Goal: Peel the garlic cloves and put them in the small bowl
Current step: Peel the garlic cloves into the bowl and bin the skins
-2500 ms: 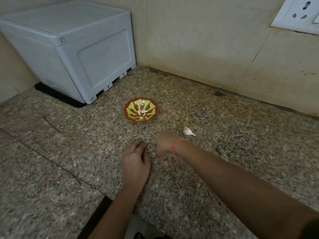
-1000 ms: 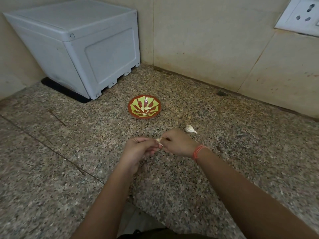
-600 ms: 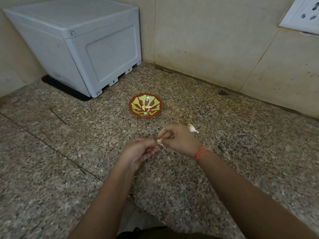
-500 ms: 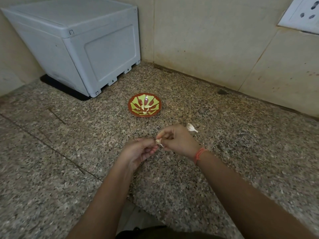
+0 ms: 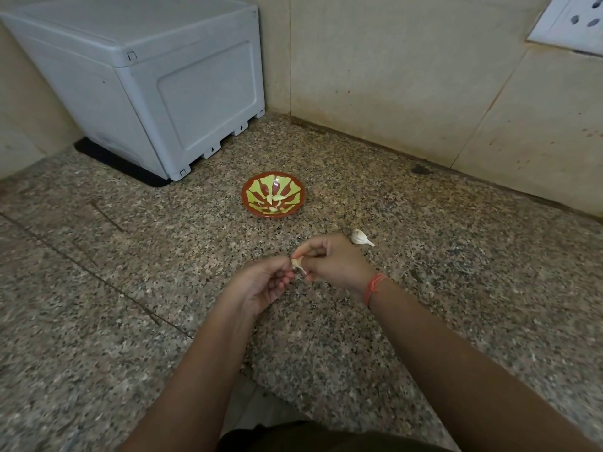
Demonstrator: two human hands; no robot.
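Note:
A small garlic clove (image 5: 297,263) is held between both hands a little above the granite counter. My left hand (image 5: 261,283) pinches it from the left with curled fingers. My right hand (image 5: 332,261), with an orange thread on its wrist, pinches the clove's skin from the right. A thin strip of skin hangs below the clove. The small red and green bowl (image 5: 261,184) stands beyond the hands and holds a few peeled cloves (image 5: 275,200). One unpeeled clove (image 5: 360,237) lies on the counter just right of my right hand.
A grey plastic box (image 5: 146,76) stands at the back left on a black mat. Tiled walls close the back and the corner, with a white socket plate (image 5: 574,22) at the top right. The counter's front edge (image 5: 254,383) lies near my forearms.
Earlier my hands lay low on the counter. They have risen and met on the clove, and my right fingers have been working at its skin. The bowl and loose clove stayed put.

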